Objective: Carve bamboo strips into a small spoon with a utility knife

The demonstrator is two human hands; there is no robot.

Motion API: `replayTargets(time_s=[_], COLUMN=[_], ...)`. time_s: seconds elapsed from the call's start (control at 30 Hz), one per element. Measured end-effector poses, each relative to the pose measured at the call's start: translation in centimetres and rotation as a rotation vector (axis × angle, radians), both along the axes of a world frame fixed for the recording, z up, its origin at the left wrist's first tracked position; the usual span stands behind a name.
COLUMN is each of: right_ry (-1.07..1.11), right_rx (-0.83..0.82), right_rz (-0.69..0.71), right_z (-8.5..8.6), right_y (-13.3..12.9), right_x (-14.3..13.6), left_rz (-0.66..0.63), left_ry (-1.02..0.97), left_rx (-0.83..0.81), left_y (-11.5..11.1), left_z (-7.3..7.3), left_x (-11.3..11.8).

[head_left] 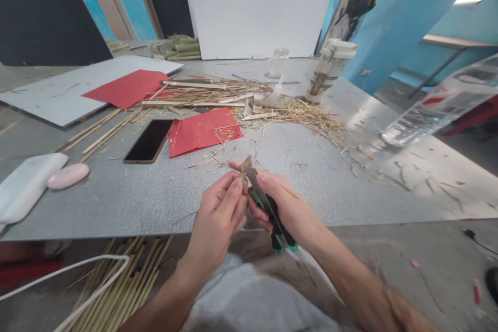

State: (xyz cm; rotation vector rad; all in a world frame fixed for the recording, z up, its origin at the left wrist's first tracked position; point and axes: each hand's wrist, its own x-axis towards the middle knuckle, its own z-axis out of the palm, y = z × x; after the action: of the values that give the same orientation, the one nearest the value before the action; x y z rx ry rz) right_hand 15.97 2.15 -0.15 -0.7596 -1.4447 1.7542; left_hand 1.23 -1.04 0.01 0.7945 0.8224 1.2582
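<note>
My left hand (pixel 220 207) is closed, thumb and fingers pinching a small tan piece of straw or reed (pixel 246 162) above the table's front edge. My right hand (pixel 290 205) is wrapped round pliers (pixel 278 225) with black-and-green handles. Their grey metal head touches or lies right beside the tan piece, close to my left thumb; whether the jaws are closed on it, I cannot tell. Both hands meet in front of my body. Beyond them lies a red sheet (pixel 202 137) sprinkled with straw scraps.
Cut straw stalks (pixel 194 91) are heaped across the grey table (pixel 140 197). A phone (pixel 149 141), a white case (pixel 29 181) and a pink oval object (pixel 68 176) lie left. A plastic bottle (pixel 431 106) leans right; a lidded container (pixel 330 70) stands behind. More stalks (pixel 120 282) lie below.
</note>
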Motion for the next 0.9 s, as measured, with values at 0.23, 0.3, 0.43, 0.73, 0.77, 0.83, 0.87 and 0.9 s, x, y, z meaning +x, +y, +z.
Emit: replayTargets(time_s=[0.23, 0.3, 0.43, 0.73, 0.77, 0.83, 0.87, 0.9], right_ry=[-0.029, -0.036, -0.034, -0.040, -0.039, -0.032, -0.030, -0.030], right_rx=[0.022, 0.032, 0.024, 0.042, 0.040, 0.032, 0.029, 0.026], right_rz=[-0.032, -0.032, -0.032, -0.051, -0.051, -0.050, -0.050, -0.052], right_z=[0.10, 0.11, 0.16, 0.31, 0.34, 0.39, 0.41, 0.43], right_y=[-0.24, -0.25, -0.30, -0.40, -0.42, -0.47, -0.50, -0.53], right_x=[0.02, 0.08, 0.16, 0.21, 0.20, 0.17, 0.15, 0.13], left_rz=[0.011, 0.011, 0.024, 0.036, 0.037, 0.035, 0.034, 0.034], left_ry=[-0.009, -0.010, -0.017, -0.016, -0.013, -0.005, -0.002, 0.000], left_rx=[-0.003, 0.001, -0.001, -0.006, -0.007, -0.010, -0.009, -0.008], left_y=[-0.15, -0.11, -0.01, -0.13, -0.15, -0.17, -0.17, -0.17], left_z=[-0.01, -0.12, -0.28, -0.20, -0.22, -0.26, -0.27, -0.25], left_x=[0.21, 0.19, 0.21, 0.10, 0.10, 0.11, 0.12, 0.13])
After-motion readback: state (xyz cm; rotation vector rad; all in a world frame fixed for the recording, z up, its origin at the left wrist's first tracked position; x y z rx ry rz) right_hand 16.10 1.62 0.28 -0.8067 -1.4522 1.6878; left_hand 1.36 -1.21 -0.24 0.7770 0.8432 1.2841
